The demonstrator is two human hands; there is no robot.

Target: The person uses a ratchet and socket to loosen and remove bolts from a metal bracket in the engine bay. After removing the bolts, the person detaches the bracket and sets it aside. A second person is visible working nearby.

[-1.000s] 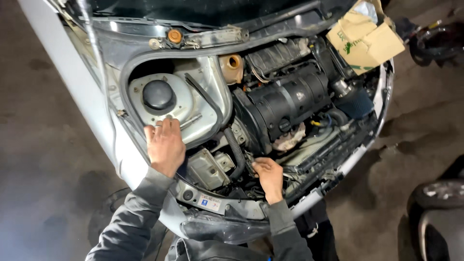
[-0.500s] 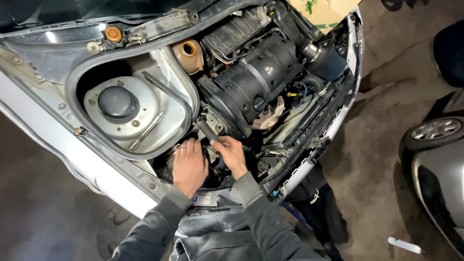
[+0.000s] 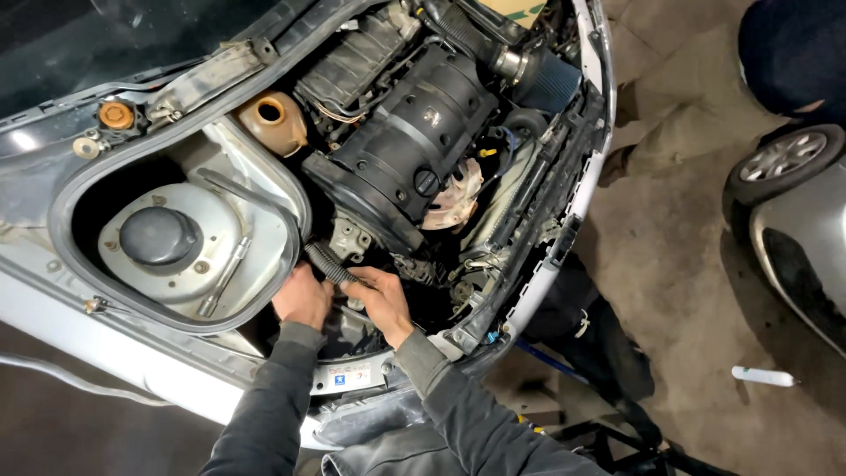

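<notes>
Both hands down in the engine bay: left hand (image 3: 302, 298) curled shut around the near end of a ribbed black hose (image 3: 329, 263), right hand (image 3: 381, 300) closed on the same hose just beside it (fingertips partly hidden). Up past both grips, black engine cover (image 3: 414, 159); off to the left, grey strut dome (image 3: 163, 238).

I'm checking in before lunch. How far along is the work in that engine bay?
Done: the bonnet is up, and a wrench lies by the strut mount. In hand: the left hand and right hand both grip a ribbed black hose. Left: the black engine cover remains in place.
</notes>
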